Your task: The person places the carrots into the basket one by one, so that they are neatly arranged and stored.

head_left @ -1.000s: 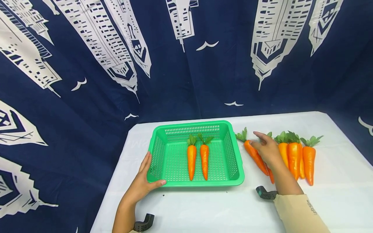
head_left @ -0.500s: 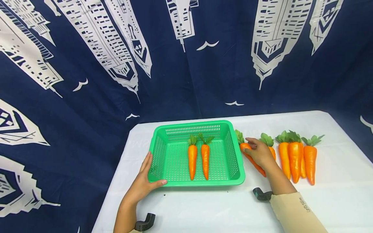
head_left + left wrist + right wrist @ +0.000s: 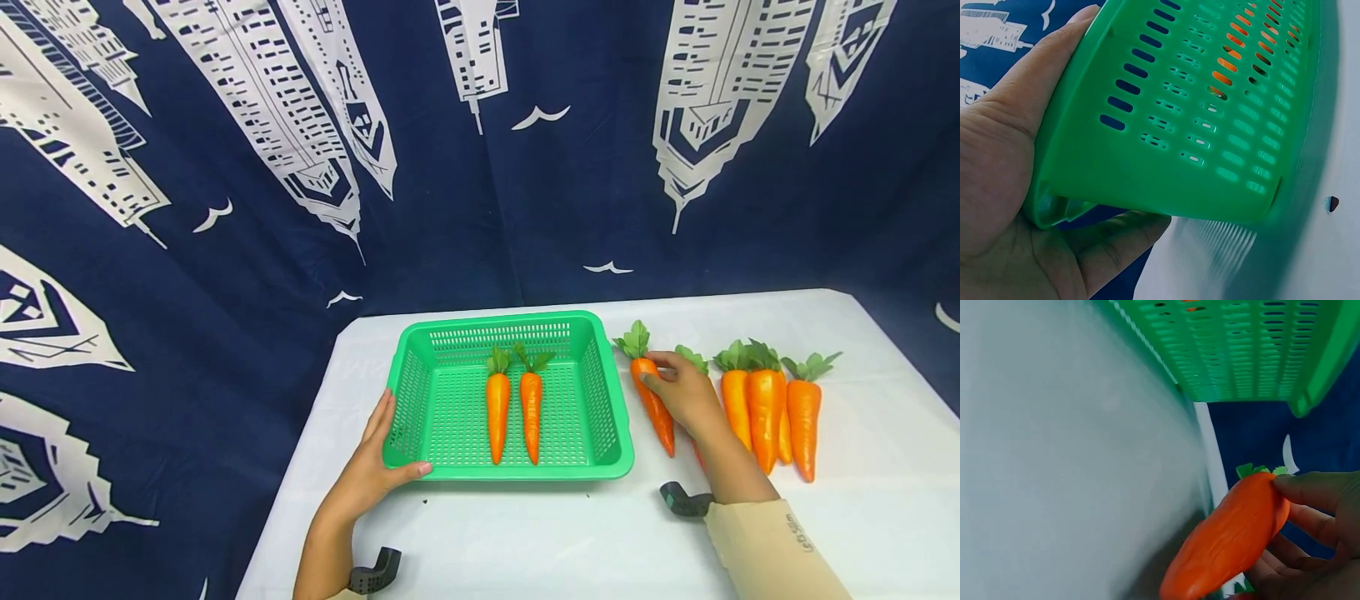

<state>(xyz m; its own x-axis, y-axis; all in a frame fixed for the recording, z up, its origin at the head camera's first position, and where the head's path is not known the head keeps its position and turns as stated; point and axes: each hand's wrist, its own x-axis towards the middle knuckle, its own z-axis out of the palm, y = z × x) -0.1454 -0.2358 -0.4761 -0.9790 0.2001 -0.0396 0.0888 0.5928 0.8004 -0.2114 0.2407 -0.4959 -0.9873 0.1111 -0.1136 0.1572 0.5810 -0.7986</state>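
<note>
My left hand (image 3: 375, 464) grips the near left corner of a green plastic basket (image 3: 507, 474), its thumb over the front rim and fingers along the left side. In the left wrist view, the thumb and a finger lie on either side of the basket's rim (image 3: 1072, 119). Two orange carrots (image 3: 497, 417) with green tops lie side by side inside. Right of the basket, my right hand (image 3: 686, 398) pinches another carrot (image 3: 654, 407) near its leafy end. The right wrist view shows the thumb and fingers around this carrot (image 3: 1229, 534), its tip pointing down.
Several more carrots (image 3: 765, 417) lie in a row on the white table (image 3: 540, 542) at the right, one partly hidden under my right forearm. A dark blue cloth (image 3: 450, 225) with white buildings hangs behind the table.
My right hand moved left to the leftmost loose carrot and took hold of it; the carrot now stands more upright in view, slightly turned. The left hand and basket have stayed put.
</note>
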